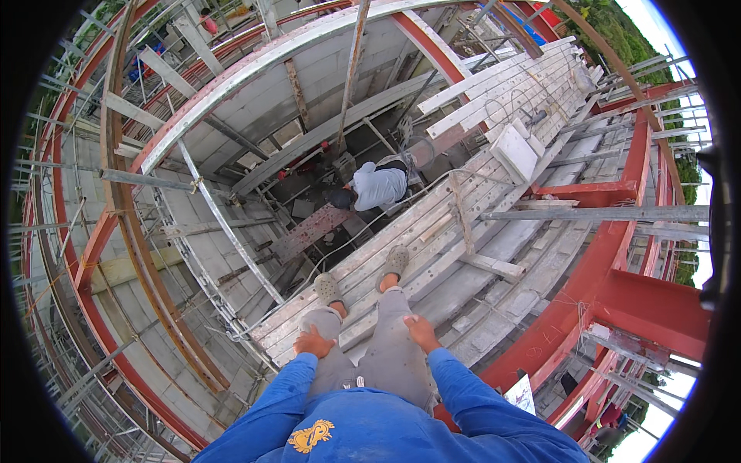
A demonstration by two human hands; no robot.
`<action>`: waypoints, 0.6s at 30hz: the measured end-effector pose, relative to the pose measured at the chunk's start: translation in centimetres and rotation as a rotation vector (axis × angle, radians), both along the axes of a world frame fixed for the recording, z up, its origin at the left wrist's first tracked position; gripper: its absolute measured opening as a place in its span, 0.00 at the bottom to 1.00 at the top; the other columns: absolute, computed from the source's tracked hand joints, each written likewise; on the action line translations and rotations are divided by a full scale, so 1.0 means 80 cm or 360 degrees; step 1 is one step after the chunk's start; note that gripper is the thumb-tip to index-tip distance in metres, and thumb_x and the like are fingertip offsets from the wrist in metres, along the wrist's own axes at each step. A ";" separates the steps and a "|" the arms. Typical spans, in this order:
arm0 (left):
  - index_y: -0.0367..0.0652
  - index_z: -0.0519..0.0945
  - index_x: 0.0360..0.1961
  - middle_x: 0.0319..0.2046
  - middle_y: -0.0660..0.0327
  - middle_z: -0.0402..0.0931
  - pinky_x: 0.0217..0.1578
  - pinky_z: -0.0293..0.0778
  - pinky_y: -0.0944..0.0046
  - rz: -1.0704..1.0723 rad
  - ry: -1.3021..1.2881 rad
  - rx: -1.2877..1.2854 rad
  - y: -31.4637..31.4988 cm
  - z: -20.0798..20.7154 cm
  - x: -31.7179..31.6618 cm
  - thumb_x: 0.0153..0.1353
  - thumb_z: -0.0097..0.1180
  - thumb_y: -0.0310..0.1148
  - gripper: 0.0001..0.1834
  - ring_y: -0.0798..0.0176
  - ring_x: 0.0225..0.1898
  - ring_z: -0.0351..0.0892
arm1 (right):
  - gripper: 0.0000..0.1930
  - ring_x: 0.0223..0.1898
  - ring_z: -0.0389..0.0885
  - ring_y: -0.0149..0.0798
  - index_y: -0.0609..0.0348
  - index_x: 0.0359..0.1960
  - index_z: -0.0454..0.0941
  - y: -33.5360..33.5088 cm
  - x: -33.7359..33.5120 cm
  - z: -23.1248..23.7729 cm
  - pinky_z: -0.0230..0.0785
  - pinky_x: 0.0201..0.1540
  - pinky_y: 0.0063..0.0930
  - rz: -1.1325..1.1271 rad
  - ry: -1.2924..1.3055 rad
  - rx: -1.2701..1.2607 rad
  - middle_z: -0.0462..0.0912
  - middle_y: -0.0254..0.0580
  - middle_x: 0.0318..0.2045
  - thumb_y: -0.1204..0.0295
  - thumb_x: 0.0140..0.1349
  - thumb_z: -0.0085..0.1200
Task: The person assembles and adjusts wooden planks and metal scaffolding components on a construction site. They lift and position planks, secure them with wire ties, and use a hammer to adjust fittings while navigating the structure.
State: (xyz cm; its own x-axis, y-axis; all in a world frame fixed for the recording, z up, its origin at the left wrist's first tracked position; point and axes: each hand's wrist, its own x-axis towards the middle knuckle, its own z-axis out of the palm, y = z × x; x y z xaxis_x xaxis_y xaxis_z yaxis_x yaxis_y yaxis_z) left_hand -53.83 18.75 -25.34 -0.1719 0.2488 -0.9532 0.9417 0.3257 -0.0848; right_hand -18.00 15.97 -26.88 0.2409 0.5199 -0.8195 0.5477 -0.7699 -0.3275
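Observation:
My left hand [315, 342] lies on the left leg of my grey trousers [363, 370], its fingers apart. On the right leg rests my right hand [421, 333], fingers laid along the cloth. I see no tool in either hand. Both feet, in grey-green clogs [328, 288], stand on a walkway of worn planks [363, 295] spotted with pale residue. A short wooden crosspiece [494, 266] is fixed beside the right foot.
Below the planks, a person in a light shirt [380, 185] bends over among boards. A large red steel beam [571, 309] runs along my right, with grey pipes [594, 214] crossing there. A white block [514, 154] lies farther along the planks. Pale curved block walls [255, 131] surround the drop.

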 end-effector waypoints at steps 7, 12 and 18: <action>0.47 0.53 0.84 0.75 0.34 0.62 0.71 0.66 0.39 -0.0020 -0.0020 -0.0022 0.010 -0.010 0.019 0.55 0.65 0.73 0.65 0.33 0.73 0.68 | 0.25 0.52 0.84 0.65 0.63 0.47 0.86 -0.008 0.046 -0.024 0.73 0.56 0.50 -0.0180 -0.0009 0.0102 0.87 0.64 0.45 0.50 0.73 0.54; 0.47 0.54 0.83 0.72 0.35 0.66 0.70 0.68 0.38 -0.0067 0.0024 0.0023 0.009 -0.018 0.023 0.54 0.66 0.73 0.65 0.33 0.71 0.72 | 0.24 0.50 0.85 0.63 0.63 0.46 0.86 -0.019 0.055 -0.037 0.74 0.54 0.49 -0.0340 0.0005 0.0144 0.88 0.62 0.43 0.50 0.73 0.55; 0.46 0.54 0.83 0.71 0.34 0.67 0.69 0.69 0.38 -0.0083 0.0036 -0.0028 0.016 -0.014 0.023 0.55 0.65 0.73 0.65 0.32 0.70 0.72 | 0.25 0.49 0.86 0.59 0.63 0.47 0.86 -0.024 0.054 -0.056 0.74 0.53 0.46 -0.0356 0.0088 0.0110 0.89 0.58 0.42 0.49 0.72 0.57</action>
